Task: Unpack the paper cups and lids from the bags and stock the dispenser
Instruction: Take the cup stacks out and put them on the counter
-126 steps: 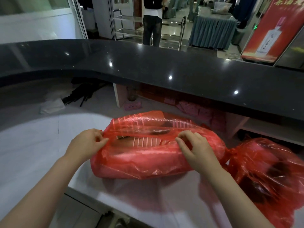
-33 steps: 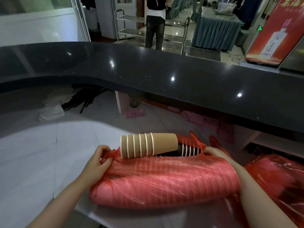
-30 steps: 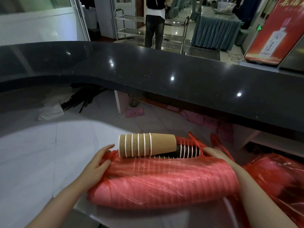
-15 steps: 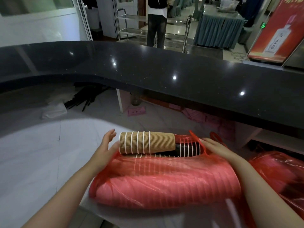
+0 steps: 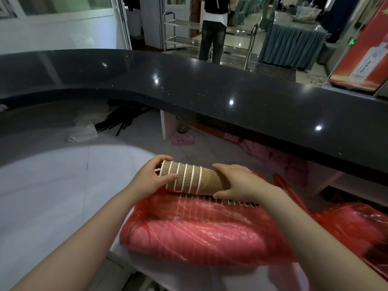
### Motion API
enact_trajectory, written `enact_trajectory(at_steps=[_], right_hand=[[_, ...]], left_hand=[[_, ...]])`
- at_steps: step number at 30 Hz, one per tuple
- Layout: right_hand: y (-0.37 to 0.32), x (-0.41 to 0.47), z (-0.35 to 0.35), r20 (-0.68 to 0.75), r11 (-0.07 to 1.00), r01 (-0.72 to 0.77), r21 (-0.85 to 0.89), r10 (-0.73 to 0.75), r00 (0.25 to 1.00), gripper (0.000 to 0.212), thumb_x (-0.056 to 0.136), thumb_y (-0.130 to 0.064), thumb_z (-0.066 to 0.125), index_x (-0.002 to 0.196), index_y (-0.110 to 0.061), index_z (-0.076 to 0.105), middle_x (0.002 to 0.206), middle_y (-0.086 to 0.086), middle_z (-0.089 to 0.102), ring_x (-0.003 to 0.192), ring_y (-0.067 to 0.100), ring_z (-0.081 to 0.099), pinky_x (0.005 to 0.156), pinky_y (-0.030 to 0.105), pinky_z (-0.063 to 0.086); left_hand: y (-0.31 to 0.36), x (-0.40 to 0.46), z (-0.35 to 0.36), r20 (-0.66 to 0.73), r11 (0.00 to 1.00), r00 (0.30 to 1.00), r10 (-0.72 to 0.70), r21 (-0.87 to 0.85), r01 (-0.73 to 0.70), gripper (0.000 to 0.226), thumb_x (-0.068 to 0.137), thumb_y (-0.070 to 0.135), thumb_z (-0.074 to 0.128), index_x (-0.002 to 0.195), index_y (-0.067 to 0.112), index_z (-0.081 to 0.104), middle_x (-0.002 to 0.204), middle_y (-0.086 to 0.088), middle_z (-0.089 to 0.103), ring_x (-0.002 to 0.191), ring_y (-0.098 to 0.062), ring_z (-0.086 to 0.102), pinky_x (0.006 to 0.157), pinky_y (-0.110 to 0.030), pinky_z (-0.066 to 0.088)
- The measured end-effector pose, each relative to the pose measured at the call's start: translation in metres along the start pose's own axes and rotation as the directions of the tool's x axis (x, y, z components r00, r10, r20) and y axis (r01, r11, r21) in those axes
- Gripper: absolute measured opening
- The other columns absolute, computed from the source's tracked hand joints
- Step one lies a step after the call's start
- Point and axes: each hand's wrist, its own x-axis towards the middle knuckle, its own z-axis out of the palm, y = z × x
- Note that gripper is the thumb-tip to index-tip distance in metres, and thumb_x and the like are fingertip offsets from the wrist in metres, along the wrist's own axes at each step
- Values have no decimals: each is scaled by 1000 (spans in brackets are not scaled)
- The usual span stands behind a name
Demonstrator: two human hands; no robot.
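The unpacking step is under way: the person has a short nested stack of brown ribbed paper cups (image 5: 192, 179) lying on its side, just above the open mouth of the red plastic bag (image 5: 201, 232) that sits at the edge of the white counter (image 5: 52, 185). The left hand (image 5: 150, 179) curls round the rim end of the stack, thumb in front and fingers over the top, while the right hand (image 5: 241, 182) wraps the base end, so both hands grasp it. Under the stack, more white rims show through the bag's opening, so plenty seems left inside. A 2nd red bag (image 5: 354, 229) lies to the right, not yet touched. No dispenser is in sight, so I judge the next move is to lift the stack clear of the plastic, keeping it level so the cups stay nested, and carry it off.
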Motion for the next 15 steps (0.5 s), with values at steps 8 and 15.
enact_trajectory(at_steps=[8,15], right_hand=[[-47,20,3,-216,992,102,-70,-115,970,80,76,-51,73,145,-32,37,146,-4,39,133,21,33,107,41,33],[-130,62,8,-265,962,262,80,-233,936,71,78,-45,73,141,-31,43,132,-7,54,111,16,44,96,33,41]], left_hand=[[12,-24,-43,-157,983,971,179,-24,-184,56,70,34,82,119,41,56,123,16,55,117,-5,55,102,-22,41],[7,-62,-125,-255,983,961,106,-120,-141,64,82,30,77,137,41,46,134,10,50,112,-15,61,83,-27,56]])
